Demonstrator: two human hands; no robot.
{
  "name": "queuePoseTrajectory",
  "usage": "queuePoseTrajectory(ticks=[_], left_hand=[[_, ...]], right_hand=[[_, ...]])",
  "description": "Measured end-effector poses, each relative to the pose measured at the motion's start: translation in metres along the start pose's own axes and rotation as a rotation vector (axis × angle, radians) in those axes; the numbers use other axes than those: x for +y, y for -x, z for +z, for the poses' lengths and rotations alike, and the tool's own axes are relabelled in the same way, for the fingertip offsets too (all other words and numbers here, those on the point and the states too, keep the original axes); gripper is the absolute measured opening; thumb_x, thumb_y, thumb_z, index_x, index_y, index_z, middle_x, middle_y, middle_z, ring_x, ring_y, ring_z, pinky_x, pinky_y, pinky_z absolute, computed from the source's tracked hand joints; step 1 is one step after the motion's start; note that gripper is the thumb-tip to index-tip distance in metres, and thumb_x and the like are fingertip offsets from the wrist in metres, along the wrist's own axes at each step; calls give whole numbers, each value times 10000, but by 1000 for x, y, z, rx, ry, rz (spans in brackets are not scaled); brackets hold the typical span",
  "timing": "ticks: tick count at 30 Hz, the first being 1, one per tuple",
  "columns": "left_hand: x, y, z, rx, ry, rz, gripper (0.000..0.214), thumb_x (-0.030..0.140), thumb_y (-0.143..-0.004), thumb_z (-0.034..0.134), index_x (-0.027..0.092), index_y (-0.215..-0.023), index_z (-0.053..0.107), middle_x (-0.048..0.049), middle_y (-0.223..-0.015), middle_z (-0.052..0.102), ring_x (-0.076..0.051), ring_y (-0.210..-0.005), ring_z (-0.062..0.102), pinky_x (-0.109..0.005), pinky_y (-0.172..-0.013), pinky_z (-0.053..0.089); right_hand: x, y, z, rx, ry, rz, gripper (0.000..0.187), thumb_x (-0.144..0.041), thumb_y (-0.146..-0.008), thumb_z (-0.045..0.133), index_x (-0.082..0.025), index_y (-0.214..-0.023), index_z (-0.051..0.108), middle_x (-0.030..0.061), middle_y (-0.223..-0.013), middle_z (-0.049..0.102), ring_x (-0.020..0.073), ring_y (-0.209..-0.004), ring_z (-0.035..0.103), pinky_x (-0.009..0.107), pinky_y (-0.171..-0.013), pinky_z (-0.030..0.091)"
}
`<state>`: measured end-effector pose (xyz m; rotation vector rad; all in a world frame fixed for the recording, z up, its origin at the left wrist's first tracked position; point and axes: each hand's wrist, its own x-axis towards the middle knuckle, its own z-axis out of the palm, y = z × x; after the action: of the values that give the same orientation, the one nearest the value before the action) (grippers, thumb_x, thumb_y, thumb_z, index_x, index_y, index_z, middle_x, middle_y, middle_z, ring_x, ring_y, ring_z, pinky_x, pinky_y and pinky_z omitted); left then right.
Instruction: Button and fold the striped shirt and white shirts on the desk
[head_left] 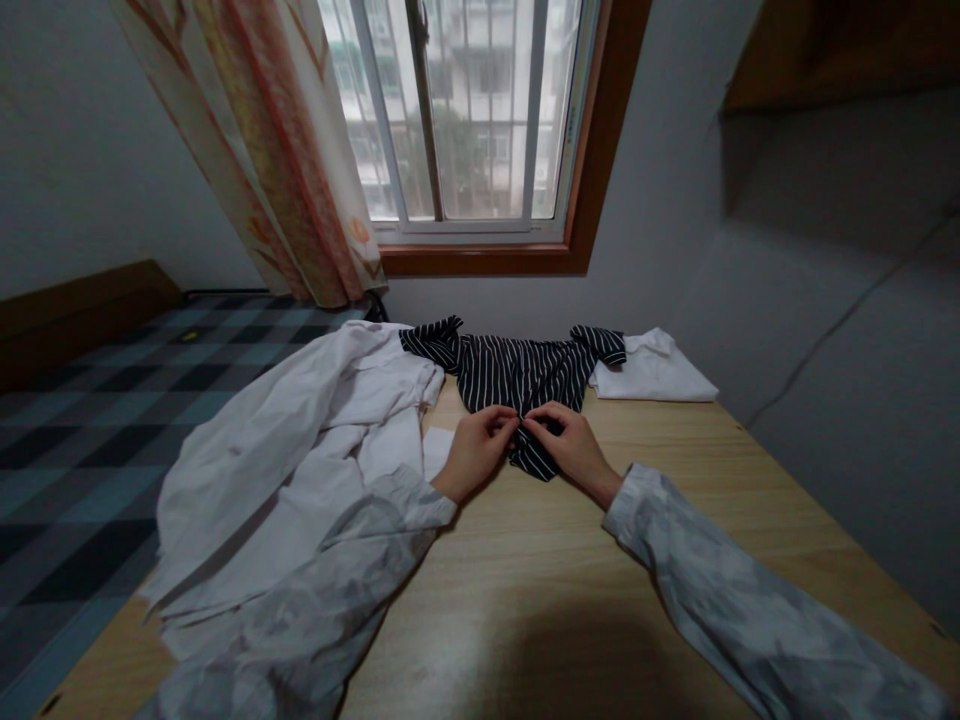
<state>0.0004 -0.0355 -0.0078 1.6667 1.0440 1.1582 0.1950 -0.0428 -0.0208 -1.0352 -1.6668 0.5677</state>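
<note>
A black shirt with white stripes [525, 365] lies spread on the wooden table [480, 600], its two short sleeves pointing away from me to either side. Its lower part is gathered together between my hands, and a tail of cloth hangs toward me below them. My left hand [484, 445] pinches the striped cloth with thumb and fingertips. Close beside it, my right hand [570, 445] pinches the same gathered spot. The fingertips of both hands nearly touch. Exactly how the fabric runs between the fingers is too small to make out.
Crumpled white garments [300, 450] cover the table's left side, partly under my left sleeve. A folded white garment [660, 370] lies at the far right, beneath the shirt's right sleeve. A checkered bed [67, 450] adjoins the left. The window [480, 110] and curtain [285, 150] are behind.
</note>
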Motion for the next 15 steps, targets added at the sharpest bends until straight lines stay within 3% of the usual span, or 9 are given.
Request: queuePoseTrajectory(ticks=[7,15], left_hand=[[2,-2,-2,-33,-24,-28,203,345,-968,720,147,-942,755,-61,-836,791,-153,-659,716,-262,-613,585],[-2,-5,-3,-61,30,-31,360,464,-897,808,135,-1040,785,-77,-868,803,-173,-700,721,-285,-652,579]], right_hand=[[2,0,1,-15,-24,28,153,-371,-972,735,-231,-938,788,54,-969,776,233,-908,708,368,-841,542],[1,0,0,-24,-34,65,163,-387,-963,731,-229,-945,766,49,-968,771,234,-915,699,367,-843,538]])
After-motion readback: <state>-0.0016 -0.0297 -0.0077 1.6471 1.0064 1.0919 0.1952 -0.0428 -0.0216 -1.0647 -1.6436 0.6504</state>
